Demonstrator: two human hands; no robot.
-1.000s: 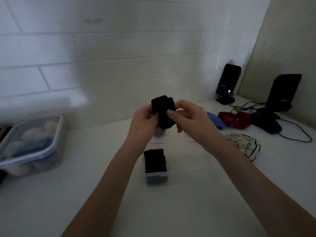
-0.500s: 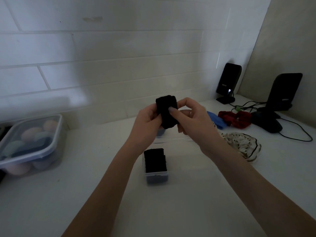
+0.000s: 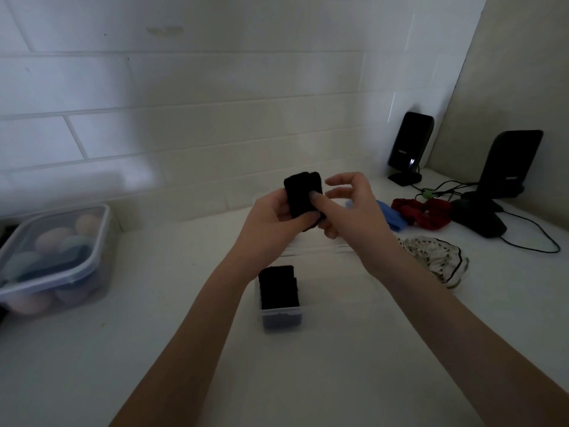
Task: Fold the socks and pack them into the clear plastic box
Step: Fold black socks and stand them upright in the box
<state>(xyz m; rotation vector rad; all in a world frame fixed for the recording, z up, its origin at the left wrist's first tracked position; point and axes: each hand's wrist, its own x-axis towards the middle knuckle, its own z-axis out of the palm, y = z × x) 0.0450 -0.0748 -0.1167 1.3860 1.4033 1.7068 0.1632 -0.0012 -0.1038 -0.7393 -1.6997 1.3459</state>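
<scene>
Since a moment ago our right hand (image 3: 348, 208) has loosened, fingers spread, thumb still pressing the folded black sock (image 3: 303, 195) our left hand (image 3: 274, 214) grips above the clear plastic box (image 3: 280, 315) mid-tabletop; soft, light, springy, so pinch across the fold.

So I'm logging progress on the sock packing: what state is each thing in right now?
Folded black sock: held above the counter, gripped by left hand, right hand thumb pressing it.
Small clear plastic box: open, black socks inside.
Large lidded plastic container: closed, pastel balls inside.
Blue sock: lying unfolded on counter.
</scene>
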